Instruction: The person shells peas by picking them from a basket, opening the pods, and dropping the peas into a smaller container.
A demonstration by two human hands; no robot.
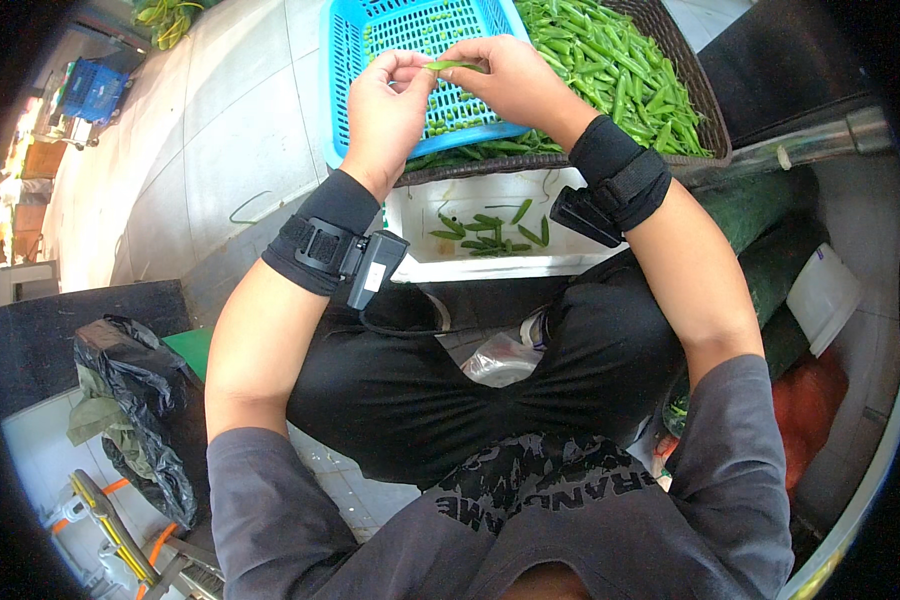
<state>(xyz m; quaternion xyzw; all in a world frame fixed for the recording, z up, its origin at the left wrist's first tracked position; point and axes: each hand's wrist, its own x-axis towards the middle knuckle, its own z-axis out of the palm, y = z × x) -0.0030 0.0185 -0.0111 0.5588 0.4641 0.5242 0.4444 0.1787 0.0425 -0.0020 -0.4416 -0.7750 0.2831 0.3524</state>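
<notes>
Both my hands meet over a light blue plastic basket [333, 82], pinching one green pea pod [454, 66] between them. My left hand [391, 101] holds the pod's left end, and my right hand [506, 82] has its right end. Loose shelled peas [450, 120] lie scattered on the basket's slotted bottom. The basket rests partly on a dark brown woven basket [712, 142], where a big heap of pea pods [615, 71] fills the right side. Below, a white foam box [420, 268] holds several pods [495, 234].
Black-trousered knees flank a clear plastic bag [499, 360] on the floor. At the right are large dark green gourds [757, 210], a metal pipe [810, 146] and a white plastic container [825, 296]. A black plastic bag [150, 390] hangs at the left; a blue crate [94, 90] stands farther off.
</notes>
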